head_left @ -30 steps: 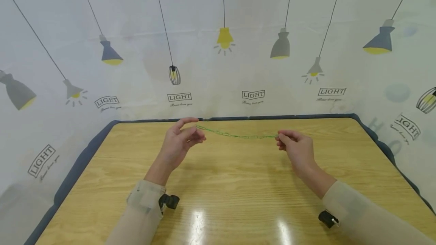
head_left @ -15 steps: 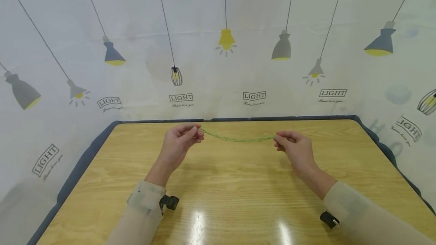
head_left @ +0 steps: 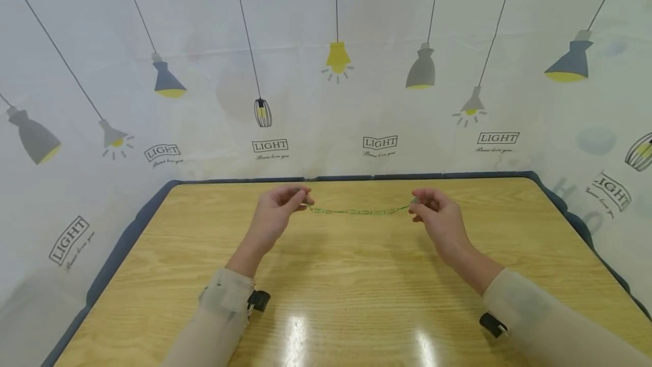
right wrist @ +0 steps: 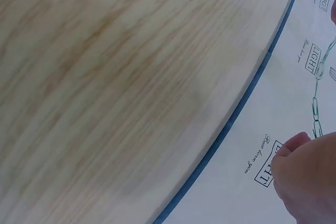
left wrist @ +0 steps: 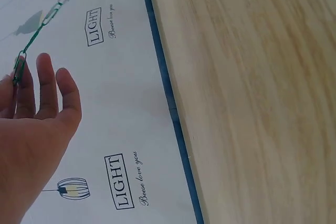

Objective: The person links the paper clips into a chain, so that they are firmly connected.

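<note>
A thin chain of green paper clips [head_left: 351,212] hangs in a shallow sag between both hands, over the far part of the wooden table [head_left: 346,287]. My left hand [head_left: 277,211] pinches its left end between thumb and fingertips. In the left wrist view the end paper clip [left wrist: 19,68] sits at those fingertips, while the other fingers stand loosely bent. At the chain's right end, my right hand [head_left: 442,221] pinches it with thumb and index finger. In the right wrist view the back of that hand hides the end clip, and linked paper clips [right wrist: 315,109] run up from it.
Around the tabletop runs a dark blue edge [head_left: 341,178]. Behind it and at both sides stands a pale wall covering [head_left: 305,89] printed with lamps and LIGHT labels. Each sleeve cuff carries a small black device, one at the left wrist [head_left: 260,301] and one at the right [head_left: 491,324].
My left thumb and raised index finger have closed on the chain's end. That hand has moved slightly right, and the chain sags a little lower. My right hand stays nearly in place.
</note>
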A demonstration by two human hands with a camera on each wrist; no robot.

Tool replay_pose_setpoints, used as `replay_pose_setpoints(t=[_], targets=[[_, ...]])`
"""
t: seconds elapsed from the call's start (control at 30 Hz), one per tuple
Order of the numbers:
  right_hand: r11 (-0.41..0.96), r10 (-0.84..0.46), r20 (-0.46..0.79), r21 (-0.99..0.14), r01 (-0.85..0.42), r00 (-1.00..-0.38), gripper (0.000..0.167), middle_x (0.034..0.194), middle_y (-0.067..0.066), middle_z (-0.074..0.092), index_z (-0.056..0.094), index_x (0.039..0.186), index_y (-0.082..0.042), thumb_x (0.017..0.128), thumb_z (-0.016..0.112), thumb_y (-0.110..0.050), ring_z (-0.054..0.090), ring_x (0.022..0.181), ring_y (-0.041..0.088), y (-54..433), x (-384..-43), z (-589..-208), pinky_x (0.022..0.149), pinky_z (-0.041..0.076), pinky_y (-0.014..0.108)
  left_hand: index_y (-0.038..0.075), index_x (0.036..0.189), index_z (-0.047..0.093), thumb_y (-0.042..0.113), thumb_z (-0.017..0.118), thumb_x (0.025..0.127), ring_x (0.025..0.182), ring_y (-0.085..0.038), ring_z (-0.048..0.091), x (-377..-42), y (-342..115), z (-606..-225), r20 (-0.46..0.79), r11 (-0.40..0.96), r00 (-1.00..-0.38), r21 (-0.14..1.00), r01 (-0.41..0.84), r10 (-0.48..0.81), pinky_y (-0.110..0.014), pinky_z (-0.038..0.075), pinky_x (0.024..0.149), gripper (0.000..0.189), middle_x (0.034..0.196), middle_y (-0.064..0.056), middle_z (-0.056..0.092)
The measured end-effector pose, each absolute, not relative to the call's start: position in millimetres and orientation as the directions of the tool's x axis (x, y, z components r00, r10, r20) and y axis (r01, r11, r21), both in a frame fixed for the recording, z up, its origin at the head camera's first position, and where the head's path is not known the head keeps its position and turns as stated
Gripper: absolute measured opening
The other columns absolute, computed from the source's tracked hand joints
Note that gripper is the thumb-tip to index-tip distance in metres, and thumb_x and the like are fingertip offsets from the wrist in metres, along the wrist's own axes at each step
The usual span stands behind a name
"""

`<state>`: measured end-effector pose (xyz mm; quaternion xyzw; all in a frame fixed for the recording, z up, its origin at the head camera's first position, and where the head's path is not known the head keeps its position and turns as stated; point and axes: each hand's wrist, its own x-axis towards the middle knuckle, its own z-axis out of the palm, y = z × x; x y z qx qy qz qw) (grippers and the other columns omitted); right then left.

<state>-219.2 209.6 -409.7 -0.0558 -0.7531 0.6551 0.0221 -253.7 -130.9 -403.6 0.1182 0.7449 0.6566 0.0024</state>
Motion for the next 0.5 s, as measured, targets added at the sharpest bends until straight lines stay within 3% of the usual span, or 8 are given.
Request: replay_pose_setpoints(t=[0.13, 0.27, 0.37, 0.5], targets=[[0.154, 0.091, -0.037, -0.987, 0.051, -0.995, 0.034, 0.106, -0.007, 0.061, 0.058, 0.138, -0.003, 0.106, 0.065, -0.015, 0.069, 0.1, 0.004, 207, -218, -405, 0.092, 0.059, 0.018, 0.003, 0.131, 0.073, 0.012, 0.065, 0.107, 0.092, -0.01, 0.074, -253, -127, -404, 0.163, 0.147, -0.971, 0.971, 0.19, 0.177, -0.028, 0.062, 0.092, 0.026, 0.098, -0.005, 0.077], [0.176, 0.07, -0.018, -0.984, 0.03, -0.997, 0.035, 0.107, -0.008, 0.068, 0.061, 0.133, 0.002, 0.106, 0.068, -0.019, 0.071, 0.098, 0.002, 205, -217, -402, 0.093, 0.058, 0.017, 0.005, 0.117, 0.079, 0.015, 0.074, 0.102, 0.089, -0.011, 0.075, -251, -121, -402, 0.172, 0.179, -0.971, 0.963, 0.2, 0.164, -0.033, 0.063, 0.092, 0.019, 0.093, 0.0, 0.08], [0.179, 0.054, 0.008, -0.984, 0.002, -0.999, 0.035, 0.111, -0.006, 0.07, 0.063, 0.131, 0.004, 0.106, 0.068, -0.021, 0.071, 0.098, 0.002, 203, -218, -401, 0.091, 0.06, 0.018, 0.004, 0.107, 0.081, 0.016, 0.078, 0.099, 0.088, -0.014, 0.076, -250, -117, -402, 0.19, 0.19, -0.969, 0.957, 0.218, 0.157, -0.036, 0.063, 0.09, 0.015, 0.094, -0.003, 0.082], [0.171, 0.032, 0.024, -0.985, -0.019, -0.999, 0.033, 0.115, -0.001, 0.069, 0.063, 0.131, 0.005, 0.108, 0.065, -0.019, 0.07, 0.1, 0.003, 198, -220, -398, 0.091, 0.061, 0.02, 0.003, 0.108, 0.081, 0.014, 0.079, 0.098, 0.091, -0.019, 0.076, -250, -109, -404, 0.205, 0.191, -0.966, 0.953, 0.233, 0.156, -0.029, 0.063, 0.083, 0.015, 0.101, -0.011, 0.082]])
